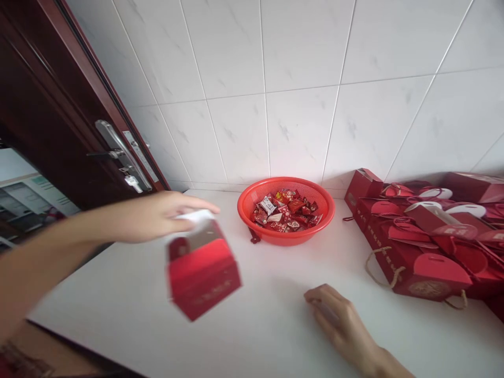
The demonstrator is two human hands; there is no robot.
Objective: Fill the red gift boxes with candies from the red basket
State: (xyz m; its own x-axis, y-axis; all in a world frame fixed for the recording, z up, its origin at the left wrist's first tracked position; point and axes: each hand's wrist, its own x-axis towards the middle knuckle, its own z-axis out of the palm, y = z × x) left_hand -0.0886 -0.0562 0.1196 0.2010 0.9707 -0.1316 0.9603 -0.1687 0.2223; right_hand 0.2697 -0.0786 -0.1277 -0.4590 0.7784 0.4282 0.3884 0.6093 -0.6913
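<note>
A red paper box [205, 273] hangs above the white table, tilted, its white inner flap pinched between the thumb and fingers of my left hand [157, 216]. The box is slightly blurred. My right hand [340, 320] is low over the table at the right, its fingers curled together; whether anything is inside them is hidden. Beyond both hands stands a red plastic basket [285, 239] with several small wrapped sweets [289, 210] in it.
Many red gift boxes [397, 252], some with rope handles, crowd the right side of the white table [252, 325]. A tiled wall [236, 131] rises behind. At the left is a dark wooden door [71, 94] with a metal handle and keys.
</note>
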